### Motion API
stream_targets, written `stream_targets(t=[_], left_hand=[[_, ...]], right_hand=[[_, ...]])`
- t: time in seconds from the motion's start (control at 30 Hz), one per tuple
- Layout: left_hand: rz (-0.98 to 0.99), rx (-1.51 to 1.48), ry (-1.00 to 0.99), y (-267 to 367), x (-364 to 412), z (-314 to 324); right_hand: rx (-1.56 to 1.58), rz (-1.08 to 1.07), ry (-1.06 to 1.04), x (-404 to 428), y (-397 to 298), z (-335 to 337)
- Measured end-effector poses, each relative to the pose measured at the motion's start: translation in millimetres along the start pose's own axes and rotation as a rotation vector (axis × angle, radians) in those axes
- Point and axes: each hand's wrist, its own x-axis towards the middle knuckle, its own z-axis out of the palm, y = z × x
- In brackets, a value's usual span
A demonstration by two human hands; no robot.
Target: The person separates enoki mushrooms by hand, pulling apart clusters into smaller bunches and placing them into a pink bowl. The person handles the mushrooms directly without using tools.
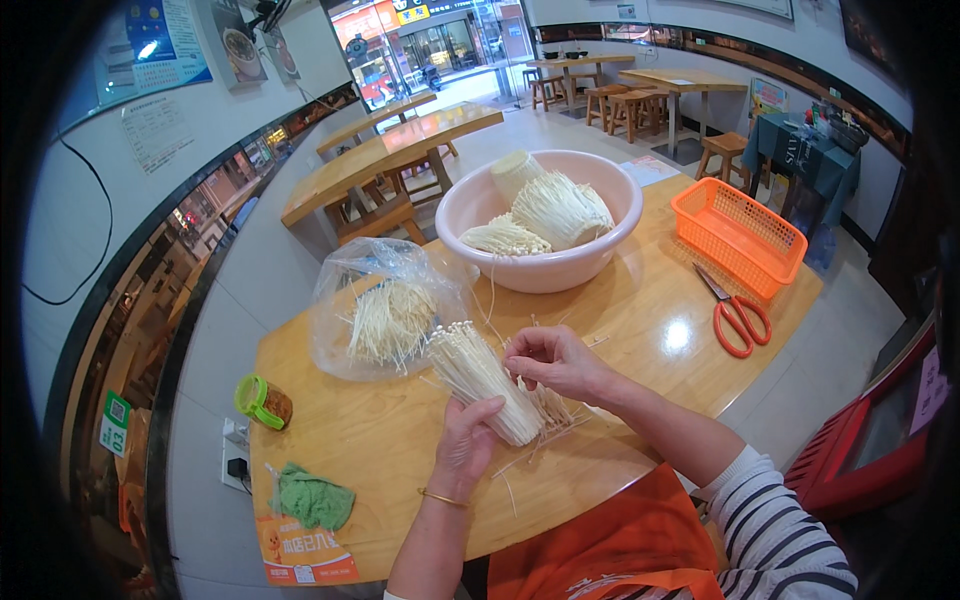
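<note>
A bundle of enoki mushrooms (487, 386) lies tilted in my left hand (466, 435), its small caps pointing up and left. The fingers of my right hand (555, 364) are bent, thumb close to forefinger, right beside the bundle; whether a stem is pinched between them I cannot tell. Loose stems and trimmings (551, 409) are scattered on the wooden table (390, 480) under and beside the bundle. Beyond my hands, a pale pink plastic basin (540, 277) holds several enoki clumps (562, 210). A clear plastic bag (330, 330) with more enoki (394, 319) sits left of the basin.
Red-handled scissors (739, 322) lie at the right beside an orange plastic basket (739, 240). Toward the left edge are a green-lidded jar (262, 403), a green cloth (315, 496) and an orange printed sheet (307, 551). Other wooden tables (397, 150) and stools stand beyond.
</note>
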Motion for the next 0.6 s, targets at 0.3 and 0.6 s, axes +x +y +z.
stream_targets(t=[0.3,0.6], left_hand=[[0.010,0.007,-0.002,-1.8,0.6,-0.7],[0.007,-0.090,0.044,-1.8,2.4,-4.0]], right_hand=[[-0.019,0.010,-0.055,0.1,2.3,1.0],[0.075,0.048,-0.051,-1.5,-5.9,-0.5]])
